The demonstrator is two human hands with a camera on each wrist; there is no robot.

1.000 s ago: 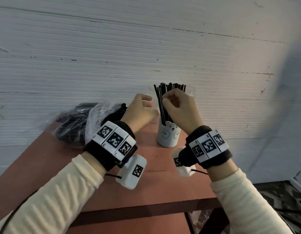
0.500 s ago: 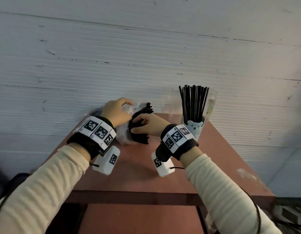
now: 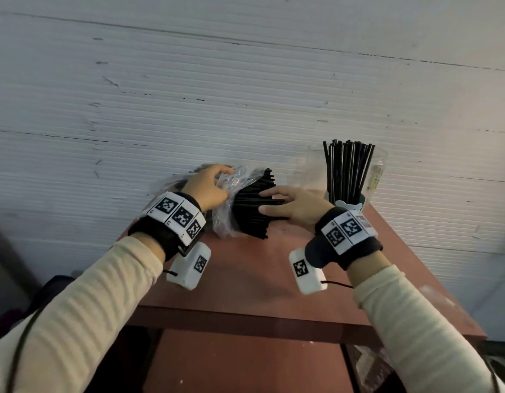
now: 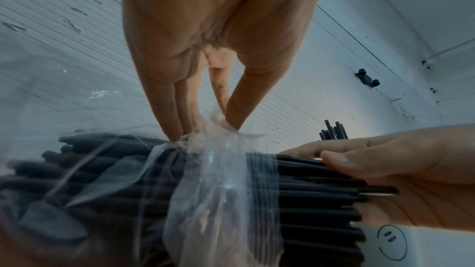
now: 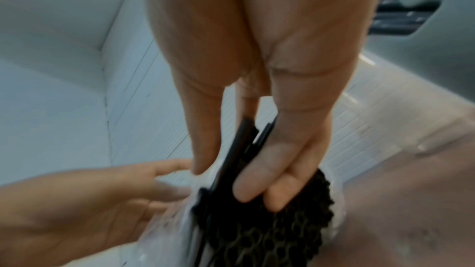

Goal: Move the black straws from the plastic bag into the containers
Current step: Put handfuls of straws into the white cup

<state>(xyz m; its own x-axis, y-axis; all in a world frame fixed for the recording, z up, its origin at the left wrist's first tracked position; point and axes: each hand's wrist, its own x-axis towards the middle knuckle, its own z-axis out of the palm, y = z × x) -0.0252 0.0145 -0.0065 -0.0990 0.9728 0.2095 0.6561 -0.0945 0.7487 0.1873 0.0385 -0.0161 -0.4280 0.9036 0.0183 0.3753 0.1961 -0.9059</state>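
Note:
A clear plastic bag (image 3: 231, 205) packed with black straws (image 3: 252, 205) lies on its side at the back of the red-brown table (image 3: 245, 279). My left hand (image 3: 220, 180) pinches the bag's crumpled plastic (image 4: 205, 129) at the top. My right hand (image 3: 265, 199) is at the bag's open mouth, where thumb and fingers pinch a few straws (image 5: 244, 143) above the bundle's ends (image 5: 270, 220). To the right, a white cup with a drawn face (image 3: 349, 207) holds several upright black straws (image 3: 347, 171).
Clear containers (image 3: 377, 171) stand behind and beside the white cup, against the white ribbed wall (image 3: 245, 109). The table's front edge (image 3: 245, 319) is near my forearms. A lower red shelf (image 3: 245, 364) shows under it.
My right hand left the straws in the white cup and moved left to the bag's mouth, where it now pinches a few straws. My left hand took hold of the bag's plastic.

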